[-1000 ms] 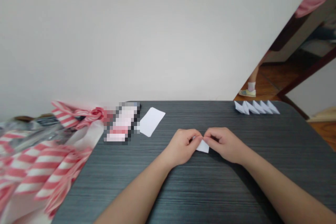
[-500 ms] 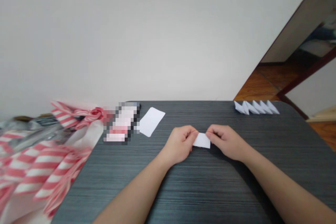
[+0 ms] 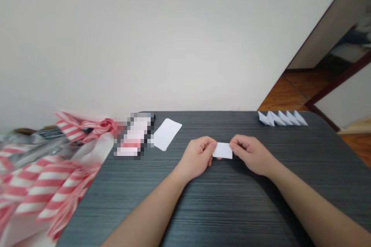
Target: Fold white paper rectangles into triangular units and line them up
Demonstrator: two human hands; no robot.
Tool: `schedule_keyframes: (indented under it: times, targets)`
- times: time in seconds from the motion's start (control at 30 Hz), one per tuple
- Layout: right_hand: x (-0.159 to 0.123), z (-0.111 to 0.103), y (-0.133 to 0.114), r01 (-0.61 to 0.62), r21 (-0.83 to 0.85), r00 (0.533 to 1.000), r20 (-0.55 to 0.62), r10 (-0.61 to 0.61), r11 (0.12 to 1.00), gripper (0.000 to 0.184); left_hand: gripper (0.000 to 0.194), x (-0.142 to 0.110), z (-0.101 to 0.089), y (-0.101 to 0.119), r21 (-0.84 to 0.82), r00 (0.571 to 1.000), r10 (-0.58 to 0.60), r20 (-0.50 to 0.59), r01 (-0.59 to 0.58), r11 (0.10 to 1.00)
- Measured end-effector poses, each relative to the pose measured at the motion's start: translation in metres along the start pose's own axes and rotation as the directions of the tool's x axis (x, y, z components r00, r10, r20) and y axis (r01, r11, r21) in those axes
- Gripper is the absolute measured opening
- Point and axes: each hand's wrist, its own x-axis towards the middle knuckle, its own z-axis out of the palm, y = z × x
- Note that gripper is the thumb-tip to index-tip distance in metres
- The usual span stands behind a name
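My left hand (image 3: 197, 157) and my right hand (image 3: 251, 154) hold a small white paper rectangle (image 3: 222, 150) between them, pinched at its two short ends above the dark wood-grain table (image 3: 232, 208). Its underside is hidden from this view. A larger white paper sheet (image 3: 166, 134) lies flat on the table to the left of my left hand. Several folded white paper pieces (image 3: 282, 118) stand in a tight row along the far right edge, out of reach of both fingertips.
A pixelated, blurred pink and white object (image 3: 133, 136) lies at the far table edge. A pink-and-white striped plastic bag (image 3: 49, 185) bulges over the left side. Beyond the right corner, a wooden floor (image 3: 295, 92) and a doorway show.
The paper has opened out flatter between my hands, and my hands have drawn apart and risen slightly. The person's foot seen earlier at the doorway has gone from view.
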Motion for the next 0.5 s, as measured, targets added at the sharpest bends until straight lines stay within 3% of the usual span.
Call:
schedule_keyframes:
  times: [0.37, 0.5]
  targets:
    - [-0.0020, 0.0015, -0.0005, -0.006, 0.048, 1.000, 0.019, 0.005, 0.999, 0.020, 0.033, -0.0015, 0.0009, 0.0026, 0.027, 0.999, -0.007, -0.044, 0.008, 1.000]
    - [-0.0016, 0.0030, 0.0026, -0.005, 0.066, 1.000, -0.015, 0.006, 0.998, 0.023, 0.032, -0.0006, -0.0002, 0.0017, 0.019, 1.000, 0.012, -0.004, -0.012, 1.000]
